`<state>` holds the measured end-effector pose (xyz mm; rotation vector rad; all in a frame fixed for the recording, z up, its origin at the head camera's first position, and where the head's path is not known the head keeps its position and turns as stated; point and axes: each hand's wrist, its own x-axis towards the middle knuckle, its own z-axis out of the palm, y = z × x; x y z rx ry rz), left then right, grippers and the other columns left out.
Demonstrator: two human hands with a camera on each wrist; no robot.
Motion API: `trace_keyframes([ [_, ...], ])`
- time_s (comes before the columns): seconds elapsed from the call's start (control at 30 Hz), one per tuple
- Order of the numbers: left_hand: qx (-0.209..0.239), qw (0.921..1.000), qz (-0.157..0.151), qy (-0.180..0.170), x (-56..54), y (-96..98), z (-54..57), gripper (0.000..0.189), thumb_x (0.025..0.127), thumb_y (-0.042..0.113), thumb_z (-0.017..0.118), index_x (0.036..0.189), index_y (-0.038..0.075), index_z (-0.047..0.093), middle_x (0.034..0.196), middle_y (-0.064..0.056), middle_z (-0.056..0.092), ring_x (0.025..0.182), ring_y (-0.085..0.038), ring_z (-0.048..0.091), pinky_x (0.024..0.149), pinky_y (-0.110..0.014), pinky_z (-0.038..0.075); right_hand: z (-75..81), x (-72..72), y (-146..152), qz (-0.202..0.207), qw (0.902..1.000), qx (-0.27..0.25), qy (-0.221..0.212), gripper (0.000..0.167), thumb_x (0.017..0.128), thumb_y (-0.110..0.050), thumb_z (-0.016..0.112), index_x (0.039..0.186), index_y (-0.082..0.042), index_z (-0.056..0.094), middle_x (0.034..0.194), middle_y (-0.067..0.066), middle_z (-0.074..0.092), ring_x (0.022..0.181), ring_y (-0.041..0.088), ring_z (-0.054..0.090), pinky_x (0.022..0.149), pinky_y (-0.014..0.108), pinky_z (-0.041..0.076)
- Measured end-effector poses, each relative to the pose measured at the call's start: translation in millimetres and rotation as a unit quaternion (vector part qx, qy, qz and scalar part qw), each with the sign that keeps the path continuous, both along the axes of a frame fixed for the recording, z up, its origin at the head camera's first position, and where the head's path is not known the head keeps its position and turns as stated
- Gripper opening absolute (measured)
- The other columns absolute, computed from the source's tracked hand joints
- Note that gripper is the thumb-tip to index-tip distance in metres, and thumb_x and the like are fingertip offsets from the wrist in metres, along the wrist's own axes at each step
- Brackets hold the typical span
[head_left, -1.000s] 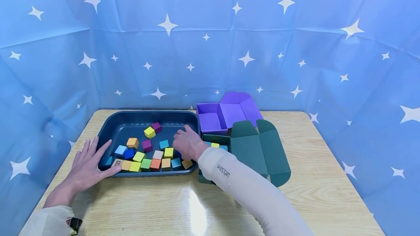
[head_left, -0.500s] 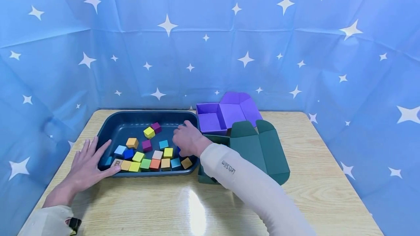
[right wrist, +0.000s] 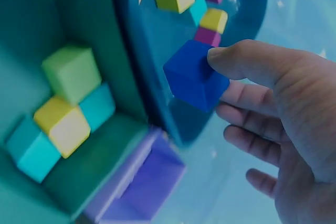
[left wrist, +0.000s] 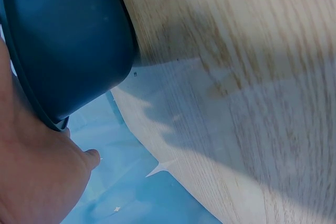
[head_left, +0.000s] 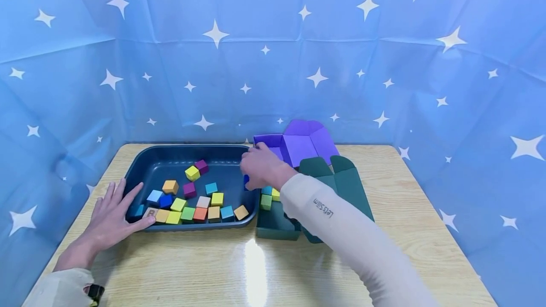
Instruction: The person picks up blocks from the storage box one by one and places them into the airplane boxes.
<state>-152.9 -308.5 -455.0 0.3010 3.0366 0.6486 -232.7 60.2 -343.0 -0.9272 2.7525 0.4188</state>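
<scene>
Between thumb and fingers my right hand (head_left: 264, 167) pinches a dark blue cube (right wrist: 195, 74), held above the right edge of the dark blue tray (head_left: 170, 151). Most of that cube is hidden by the hand in the head view. My left hand (head_left: 108, 212) lies spread over the tray's near left corner, fingers straight. Several coloured cubes lie in the tray, among them an orange cube (head_left: 170, 186) and a purple cube (head_left: 189, 190). The green box (head_left: 278, 232) to the right holds a green cube (right wrist: 72, 73), a yellow cube (right wrist: 63, 125) and teal cubes (right wrist: 34, 149).
Behind the green box an open purple box (head_left: 300, 148) stands, its lid folded out to the right. The green box's lid (head_left: 354, 188) spreads right across the wooden table (head_left: 204, 269). A blue star-printed curtain (head_left: 264, 84) encloses the table's back and sides.
My right hand has lifted the dark blue cube from the tray's right part and moved right, to the edge by the boxes. My left hand stays in place.
</scene>
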Motion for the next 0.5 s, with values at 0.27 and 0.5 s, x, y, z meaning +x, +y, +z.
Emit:
trace_keyframes([
  [0.27, -0.007, 1.0000, 0.000, -0.007, -1.2, -0.8, -0.1, 0.102, 0.082, 0.062, 0.064, 0.158, 0.015, 0.013, 0.161, -0.027, -0.011, 0.145, -0.051, -0.019, 0.107, -0.078, -0.010, 7.0, -2.3, 41.5, -0.047, 0.9986, 0.017, -0.017, 0.018, 0.087, -0.041, 0.070, 0.080, -0.025, 0.071, 0.099, -0.007, 0.068, 0.110, 0.019, 0.053, 0.111, 0.048, 0.033],
  [0.5, -0.010, 0.9999, 0.001, -0.012, -1.6, -0.3, -0.1, 0.103, 0.083, 0.063, 0.064, 0.158, 0.015, 0.011, 0.161, -0.025, -0.016, 0.144, -0.049, -0.023, 0.106, -0.079, -0.007, -3.4, 3.7, 56.9, -0.060, 0.9972, 0.039, -0.020, 0.019, 0.085, -0.043, 0.072, 0.080, -0.025, 0.070, 0.103, -0.006, 0.068, 0.108, 0.017, 0.055, 0.109, 0.047, 0.035],
])
